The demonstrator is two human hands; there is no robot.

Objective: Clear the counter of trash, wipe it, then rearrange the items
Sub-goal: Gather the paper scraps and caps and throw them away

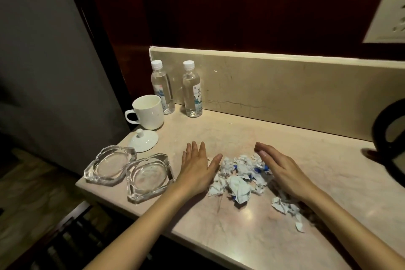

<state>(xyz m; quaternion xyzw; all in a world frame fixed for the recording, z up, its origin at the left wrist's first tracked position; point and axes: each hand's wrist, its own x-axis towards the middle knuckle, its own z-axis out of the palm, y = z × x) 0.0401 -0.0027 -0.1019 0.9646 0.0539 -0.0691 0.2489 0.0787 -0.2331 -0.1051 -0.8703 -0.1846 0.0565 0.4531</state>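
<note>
Trash: torn paper scraps piled mid-desk. Left hand and right hand flank the pile, each grip open flat, holding nothing. Step: clearing. Next, probably: cup pile together, lift.

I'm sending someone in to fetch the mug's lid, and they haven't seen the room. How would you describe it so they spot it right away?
Start at the marble counter and go to its left end, where two water bottles stand against the backsplash. In front of the white mug, nearer the counter's front, lies the lid. It is a small white disc with a round knob on top, unlike the two clear glass ashtrays just in front of it.
</note>
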